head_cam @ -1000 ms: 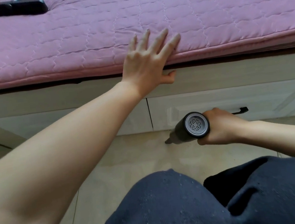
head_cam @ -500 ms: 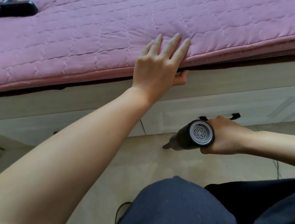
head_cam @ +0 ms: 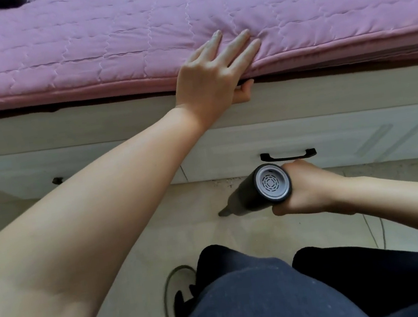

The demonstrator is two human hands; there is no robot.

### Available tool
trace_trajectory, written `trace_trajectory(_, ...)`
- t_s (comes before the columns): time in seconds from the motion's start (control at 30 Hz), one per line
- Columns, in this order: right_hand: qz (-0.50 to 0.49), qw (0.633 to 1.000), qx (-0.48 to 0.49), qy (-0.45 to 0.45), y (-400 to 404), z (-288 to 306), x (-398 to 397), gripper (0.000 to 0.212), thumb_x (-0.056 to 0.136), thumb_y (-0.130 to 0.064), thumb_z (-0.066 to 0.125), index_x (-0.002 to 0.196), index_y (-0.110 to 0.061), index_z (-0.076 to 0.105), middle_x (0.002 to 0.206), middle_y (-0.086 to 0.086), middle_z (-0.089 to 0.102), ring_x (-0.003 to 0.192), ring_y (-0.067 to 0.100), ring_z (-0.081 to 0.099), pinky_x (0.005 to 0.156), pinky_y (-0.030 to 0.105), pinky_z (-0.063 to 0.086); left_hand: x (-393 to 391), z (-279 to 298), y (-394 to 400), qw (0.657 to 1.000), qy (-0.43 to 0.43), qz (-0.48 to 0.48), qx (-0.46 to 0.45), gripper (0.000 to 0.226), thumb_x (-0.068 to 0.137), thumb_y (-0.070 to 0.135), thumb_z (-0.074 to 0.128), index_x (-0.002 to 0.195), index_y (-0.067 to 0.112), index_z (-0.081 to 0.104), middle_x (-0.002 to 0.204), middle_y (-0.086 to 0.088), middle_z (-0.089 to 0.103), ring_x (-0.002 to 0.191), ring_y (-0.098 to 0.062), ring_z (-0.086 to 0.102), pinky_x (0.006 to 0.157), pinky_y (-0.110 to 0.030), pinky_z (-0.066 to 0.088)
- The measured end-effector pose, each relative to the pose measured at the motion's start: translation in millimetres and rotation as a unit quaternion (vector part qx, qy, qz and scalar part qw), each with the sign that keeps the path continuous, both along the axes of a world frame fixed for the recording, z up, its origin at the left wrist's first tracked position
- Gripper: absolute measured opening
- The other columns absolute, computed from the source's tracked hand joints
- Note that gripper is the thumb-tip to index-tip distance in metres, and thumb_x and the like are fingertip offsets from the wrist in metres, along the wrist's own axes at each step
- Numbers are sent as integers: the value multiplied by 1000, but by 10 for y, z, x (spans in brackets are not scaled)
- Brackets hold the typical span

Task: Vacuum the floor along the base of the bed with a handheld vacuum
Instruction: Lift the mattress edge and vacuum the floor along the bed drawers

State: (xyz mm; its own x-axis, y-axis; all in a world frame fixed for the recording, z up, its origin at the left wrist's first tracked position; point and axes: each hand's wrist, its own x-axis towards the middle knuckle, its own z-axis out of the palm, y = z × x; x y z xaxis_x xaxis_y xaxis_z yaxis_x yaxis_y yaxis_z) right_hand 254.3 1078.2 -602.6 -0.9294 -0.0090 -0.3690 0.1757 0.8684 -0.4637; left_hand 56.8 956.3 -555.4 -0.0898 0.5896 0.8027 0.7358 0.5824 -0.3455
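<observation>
Low in the frame's right half, we are running the vacuum [head_cam: 263,189] along the floor [head_cam: 122,240] by the bed [head_cam: 143,119].

We are gripping its body in our right hand [head_cam: 306,189], nozzle touching the tile; it looks light, rigid and smooth, so we are wrapping the barrel near its rear end. Our left hand [head_cam: 213,73] is resting flat, fingers straight, on the quilt [head_cam: 78,42], thumb tucked beneath.

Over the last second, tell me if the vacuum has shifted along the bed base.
Yes. The vacuum has shifted right: its grey end sat left of the drawer handle earlier, now under the handle's left end.
</observation>
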Motion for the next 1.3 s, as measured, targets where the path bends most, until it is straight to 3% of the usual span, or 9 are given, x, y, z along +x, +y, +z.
trace_trajectory(0.17,3,999,-4,-34,86,112,34,19,61,-23,72,72,-19,57,71,-3,63,71,20,62,57,31,46,17,3,-29,1000,-12,1,-19,51,83,40,58,131,24,66,132,1,65,113,-35,66,90,-40,55)
trace_trajectory(0.4,6,999,-15,-52,143,187,111,20,62,-16,72,67,-14,53,65,-2,53,58,13,46,52,28,35,19,33,-96,997,-29,19,-64,65,80,42,59,142,23,54,144,-3,55,124,-36,59,99,-44,51)
trace_trajectory(0.53,32,997,5,-72,115,251,140,21,62,-17,71,62,-18,50,64,-3,52,58,13,46,51,27,35,-104,160,-256,990,-56,47,-122,82,73,58,54,149,28,43,148,-7,50,126,-39,55,103,-49,47)
trace_trajectory(0.77,41,997,-6,-68,102,231,269,24,60,-19,71,63,-25,47,62,-7,54,61,12,52,53,27,41,-99,50,-369,984,-127,108,-61,84,70,65,55,146,30,47,147,-5,52,131,-38,51,105,-56,42)
trace_trajectory(0.93,18,999,6,-44,141,139,273,21,57,-25,69,65,-17,51,60,-4,56,56,13,49,50,32,38,-99,17,-348,983,-149,96,-41,83,70,65,54,146,32,48,147,-4,52,130,-37,52,107,-56,40)
trace_trajectory(1.1,-2,999,28,15,144,40,208,21,59,-29,69,70,-15,57,66,3,63,62,20,60,52,38,47,-118,-33,-321,988,-120,94,-21,81,69,63,57,143,31,52,144,-3,55,127,-36,55,106,-54,43)
trace_trajectory(1.3,-3,999,37,31,107,19,142,17,69,-29,72,71,-26,55,70,-5,64,67,12,62,59,33,51,-146,-72,-317,992,-88,87,1,79,68,61,59,140,30,56,141,-4,58,124,-36,58,103,-53,46)
